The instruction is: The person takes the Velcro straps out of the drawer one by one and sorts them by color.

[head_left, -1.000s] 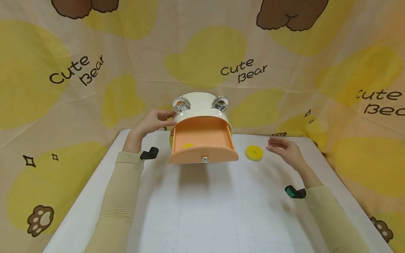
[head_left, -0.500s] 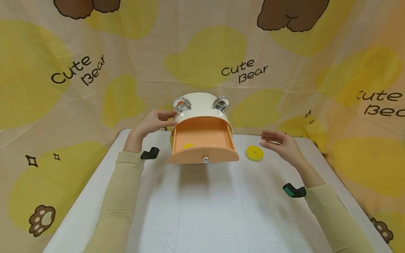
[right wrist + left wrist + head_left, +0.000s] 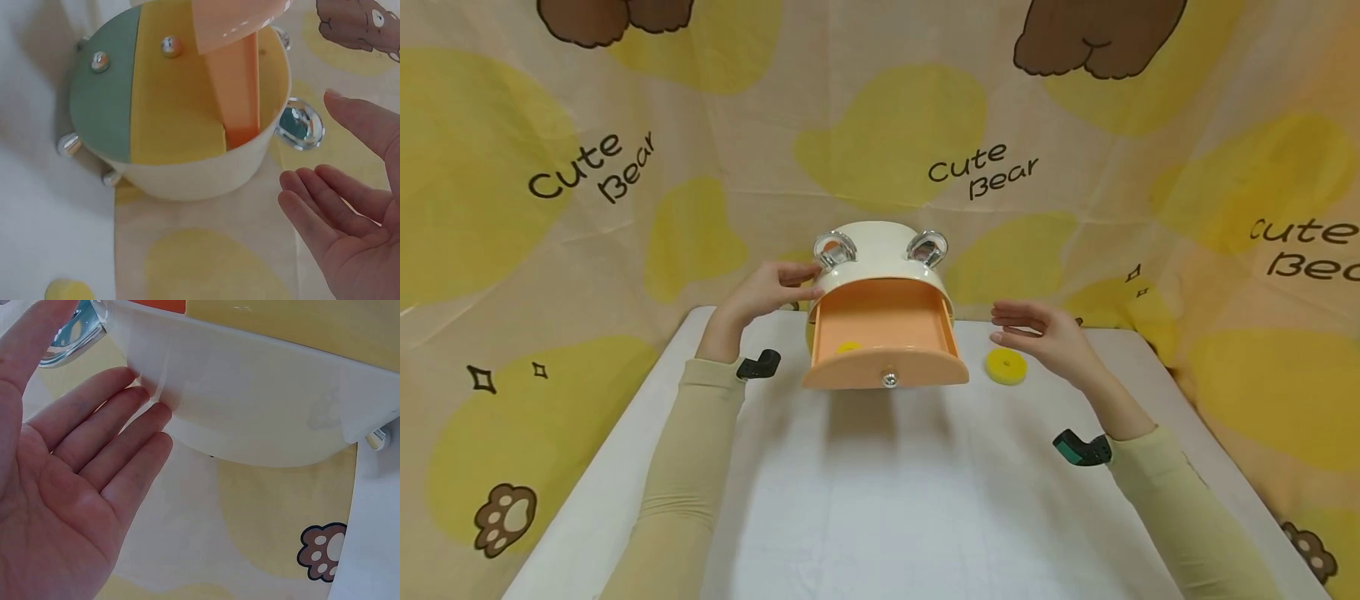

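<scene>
A small white cabinet point(image 3: 880, 247) with silver ears stands at the back of the table, its orange top drawer point(image 3: 886, 368) pulled out. Part of a yellow piece point(image 3: 849, 347) shows inside that drawer. My left hand point(image 3: 763, 293) rests its fingertips against the cabinet's left side; in the left wrist view its fingers point(image 3: 140, 456) lie extended at the white wall point(image 3: 250, 394). My right hand point(image 3: 1051, 337) is held in the air to the cabinet's right, holding nothing, fingers slightly bent. Below it, a thick yellow ring point(image 3: 1006, 367) with a small centre hole lies on the table.
The right wrist view shows a yellow drawer point(image 3: 178, 106) and a green drawer point(image 3: 103, 119), both pushed in, with round silver knobs. A printed cloth point(image 3: 880, 133) hangs behind the white table point(image 3: 880, 517).
My right hand has moved left, over the yellow ring and closer to the cabinet. The left hand has stayed at the cabinet's side, and the drawer has not moved.
</scene>
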### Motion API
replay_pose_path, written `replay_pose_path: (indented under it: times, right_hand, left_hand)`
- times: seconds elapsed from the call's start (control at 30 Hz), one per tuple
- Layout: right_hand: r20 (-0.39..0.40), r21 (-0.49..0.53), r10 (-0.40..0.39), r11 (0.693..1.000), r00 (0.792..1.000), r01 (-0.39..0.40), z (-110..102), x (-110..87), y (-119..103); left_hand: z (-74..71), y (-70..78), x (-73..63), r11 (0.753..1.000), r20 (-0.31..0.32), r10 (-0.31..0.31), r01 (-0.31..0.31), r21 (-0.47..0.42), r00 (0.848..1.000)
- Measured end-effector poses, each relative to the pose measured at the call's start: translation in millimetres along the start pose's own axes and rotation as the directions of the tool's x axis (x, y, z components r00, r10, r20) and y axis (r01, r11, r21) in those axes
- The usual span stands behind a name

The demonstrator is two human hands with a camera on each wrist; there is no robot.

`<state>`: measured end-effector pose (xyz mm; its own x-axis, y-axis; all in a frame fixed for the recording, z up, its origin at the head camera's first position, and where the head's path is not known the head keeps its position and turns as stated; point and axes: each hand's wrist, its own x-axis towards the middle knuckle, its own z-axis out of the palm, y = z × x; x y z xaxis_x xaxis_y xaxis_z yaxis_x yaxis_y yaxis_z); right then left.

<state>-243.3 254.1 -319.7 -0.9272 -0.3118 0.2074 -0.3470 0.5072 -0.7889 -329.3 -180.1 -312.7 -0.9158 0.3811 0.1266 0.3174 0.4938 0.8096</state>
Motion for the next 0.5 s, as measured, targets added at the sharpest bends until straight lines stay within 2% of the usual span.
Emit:
replay_pose_path:
  times: [0.37, 0.5]
  right_hand:
    - [0.04, 0.11, -0.055, 0.993, 0.998, 0.05, 15.7, 16.5, -25.7]
    - [0.07, 0.129, -0.069, 0.99, 0.995, 0.06, 23.2, 23.3, -33.1]
  left_hand:
    - [0.7, 0.6, -0.7, 1.0, 0.005, -0.001, 0.001, -0.02, 1.0]
    - [0.6, 8.4, -3.9, 1.0, 0.014, -0.014, 0.014, -0.022, 1.0]
